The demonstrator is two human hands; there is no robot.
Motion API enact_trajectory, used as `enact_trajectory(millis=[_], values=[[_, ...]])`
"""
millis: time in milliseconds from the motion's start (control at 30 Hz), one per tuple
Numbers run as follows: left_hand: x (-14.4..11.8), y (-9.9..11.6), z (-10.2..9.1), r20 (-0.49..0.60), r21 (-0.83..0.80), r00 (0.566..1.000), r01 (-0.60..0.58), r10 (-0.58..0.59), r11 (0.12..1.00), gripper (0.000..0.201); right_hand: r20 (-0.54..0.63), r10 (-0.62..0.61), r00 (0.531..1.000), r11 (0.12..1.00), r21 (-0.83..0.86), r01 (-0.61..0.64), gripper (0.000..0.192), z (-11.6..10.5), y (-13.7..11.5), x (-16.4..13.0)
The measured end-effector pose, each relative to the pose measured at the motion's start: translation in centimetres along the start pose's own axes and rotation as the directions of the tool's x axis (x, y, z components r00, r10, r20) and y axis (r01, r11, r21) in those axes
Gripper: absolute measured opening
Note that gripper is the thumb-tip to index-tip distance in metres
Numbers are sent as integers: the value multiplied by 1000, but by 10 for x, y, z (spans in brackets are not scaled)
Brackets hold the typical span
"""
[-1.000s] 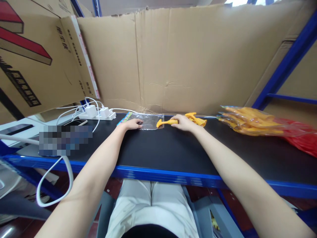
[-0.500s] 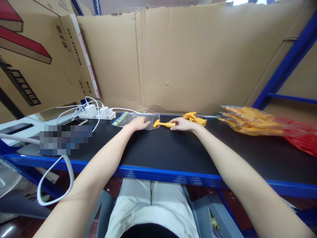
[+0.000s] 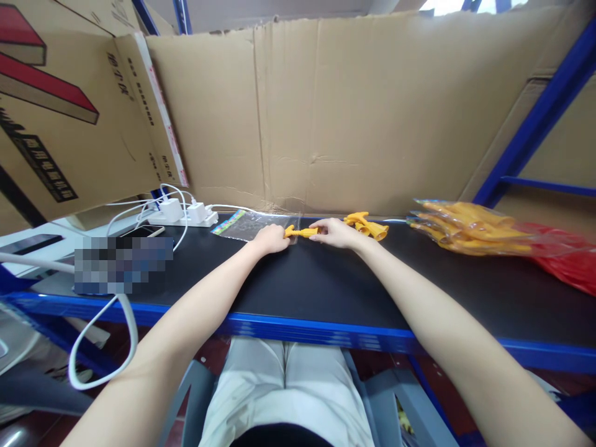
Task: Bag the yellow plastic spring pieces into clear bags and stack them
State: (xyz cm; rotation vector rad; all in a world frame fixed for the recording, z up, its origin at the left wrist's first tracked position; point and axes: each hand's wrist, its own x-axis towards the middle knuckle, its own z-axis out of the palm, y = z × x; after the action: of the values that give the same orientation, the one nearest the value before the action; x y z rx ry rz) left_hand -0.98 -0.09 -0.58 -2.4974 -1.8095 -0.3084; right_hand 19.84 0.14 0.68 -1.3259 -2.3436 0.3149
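My left hand [image 3: 272,238] is closed around the left end of a yellow plastic piece [image 3: 305,233], which has a shaped head and a straight shank. On the piece's other end, the fingers of my right hand [image 3: 336,233] are pinched shut. It lies low over the right edge of a clear plastic bag [image 3: 239,226] that has a colourful header strip. Just behind my right hand rest more yellow parts [image 3: 370,226], one of them flared like a cup. My fingers hide part of the piece's head.
Packed yellow pieces in clear bags [image 3: 470,230] and a red bagged bundle [image 3: 565,254] lie at the right. A white power strip [image 3: 184,217] with chargers and cables sits left. Cardboard [image 3: 372,118] walls the back; a blue rail [image 3: 326,329] edges the black table.
My left hand has moved right, off the clear bag, and closed on the yellow piece's head. My right hand and the piece have shifted slightly left.
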Motion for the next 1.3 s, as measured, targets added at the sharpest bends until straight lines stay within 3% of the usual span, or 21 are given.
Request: enact_trajectory(millis=[233,333,433,500,667,767,1033,1167,1233,1300], values=[[0,7,0,-113,65,993,27,-19,998,40,-31,-4,1000,1000,2,4,44,0,-1,0],[-1,6,0,-130,52,985,122,-115,991,54,-25,-4,1000,1000,-4,4,43,0,-2,-1],[-1,1,1,-48,36,988,152,-150,988,62,-16,5,1000,1000,-14,-5,43,-1,-3,-2],[0,-2,1,-15,40,992,122,-122,992,56,-17,10,1000,1000,-17,-10,43,-1,-2,-2],[-1,1,-1,-137,71,990,-37,46,997,37,-56,-25,998,1000,7,25,45,-1,0,-1],[-5,10,-4,-144,99,978,-140,154,985,26,-72,-54,996,998,37,57,44,-1,-3,-1],[-16,28,-7,-155,16,942,-298,297,954,24,-25,-89,996,983,158,92,39,15,-11,-1],[-7,15,-9,-205,-63,963,-193,177,979,33,39,-49,998,993,113,44,41,21,-11,-1],[0,0,-12,-289,-111,957,-50,16,993,37,45,-11,999,997,75,8,50,20,-11,-1],[6,-21,-14,-348,-168,921,126,-178,978,30,66,-13,998,999,53,10,55,18,-10,-2]])
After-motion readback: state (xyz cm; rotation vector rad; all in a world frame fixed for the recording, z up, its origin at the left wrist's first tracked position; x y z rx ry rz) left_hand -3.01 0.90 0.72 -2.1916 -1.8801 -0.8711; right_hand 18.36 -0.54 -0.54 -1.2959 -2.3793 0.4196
